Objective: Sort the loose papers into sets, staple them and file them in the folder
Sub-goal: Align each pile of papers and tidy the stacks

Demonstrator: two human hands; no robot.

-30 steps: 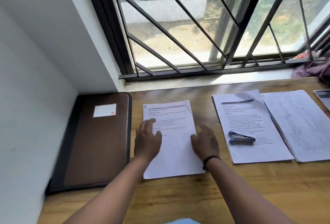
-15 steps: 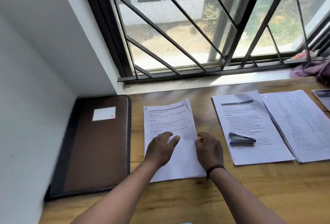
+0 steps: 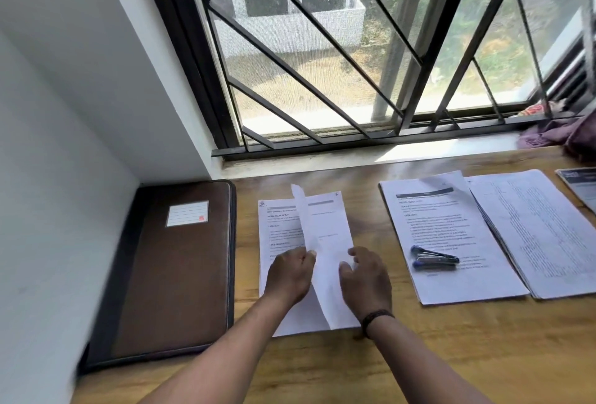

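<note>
Top sheet half-lifted off the stack, folder closed

Counter (image 3: 451, 355): folder (image 3: 174, 274) lies shut just left of paper stack (image 3: 280, 229); stapler (image 3: 433, 260) on the set to stack's right. Left hand (image 3: 290, 278) pinches raised top sheet (image 3: 325, 242), right hand (image 3: 364, 284), fingers loosely bent, steadies it. Risk: sheet creases or lower pgs slide w/ it, mixing sets.

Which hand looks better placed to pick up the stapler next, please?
Probably the right hand: it lies nearer the stapler, empty. The left hand pinches the lifted sheet.
</note>
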